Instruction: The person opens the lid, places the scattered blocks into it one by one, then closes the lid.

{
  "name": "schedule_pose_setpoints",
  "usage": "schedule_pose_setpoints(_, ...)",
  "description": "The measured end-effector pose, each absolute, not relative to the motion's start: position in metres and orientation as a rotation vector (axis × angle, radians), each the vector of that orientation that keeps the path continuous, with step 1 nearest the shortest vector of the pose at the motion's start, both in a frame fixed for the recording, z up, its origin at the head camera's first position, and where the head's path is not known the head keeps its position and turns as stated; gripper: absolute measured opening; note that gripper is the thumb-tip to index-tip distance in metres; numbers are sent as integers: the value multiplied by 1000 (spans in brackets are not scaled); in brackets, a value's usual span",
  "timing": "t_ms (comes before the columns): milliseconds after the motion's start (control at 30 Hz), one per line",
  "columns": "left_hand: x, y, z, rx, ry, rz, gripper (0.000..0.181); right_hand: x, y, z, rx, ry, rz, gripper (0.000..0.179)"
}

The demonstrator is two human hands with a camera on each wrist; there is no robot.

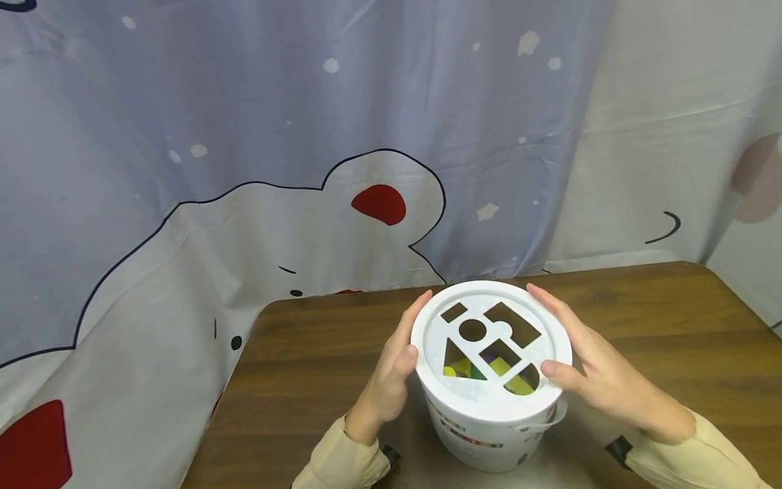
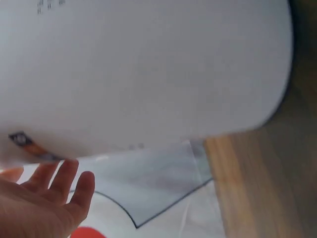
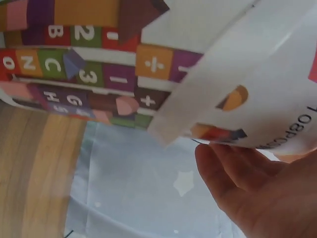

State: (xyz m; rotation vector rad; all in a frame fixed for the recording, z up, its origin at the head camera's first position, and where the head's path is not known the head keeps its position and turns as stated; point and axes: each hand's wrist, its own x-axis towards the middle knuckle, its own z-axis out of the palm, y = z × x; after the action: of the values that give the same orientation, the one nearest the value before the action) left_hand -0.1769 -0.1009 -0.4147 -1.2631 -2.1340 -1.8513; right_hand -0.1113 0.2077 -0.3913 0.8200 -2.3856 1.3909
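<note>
A white round bucket stands on the wooden table, tilted slightly in view, with a white lid on top. The lid has cut-out shapes, among them a circle, a triangle and a square. Yellow blocks, with bits of green and purple, show through the holes. My left hand holds the lid's left side, thumb at the near rim. On the right side, my right hand grips the rim, thumb lying over its edge. Printed letter and number blocks cover the bucket's side in the right wrist view.
The brown wooden table spreads to both sides of the bucket. Behind it hangs a lilac and white curtain with a cartoon print, reaching down to the table's back edge. The bucket's white handle hangs at its right front.
</note>
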Motion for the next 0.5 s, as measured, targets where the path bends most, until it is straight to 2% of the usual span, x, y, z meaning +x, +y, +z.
schedule_pose_setpoints(133, -178, -115, -414, -1260, -2216, -1576, 66, -109, 212, -389, 797, -2398, 1292, 87)
schedule_pose_setpoints(333, -182, -137, -411, -1124, -2418, -1133, 61, -112, 220, -381, 786, -2389, 1208, 79)
schedule_pose_setpoints(500, -187, -150, -410, -994, -2531, -829, 63, -116, 228, -375, 759, -2365, 1116, 85)
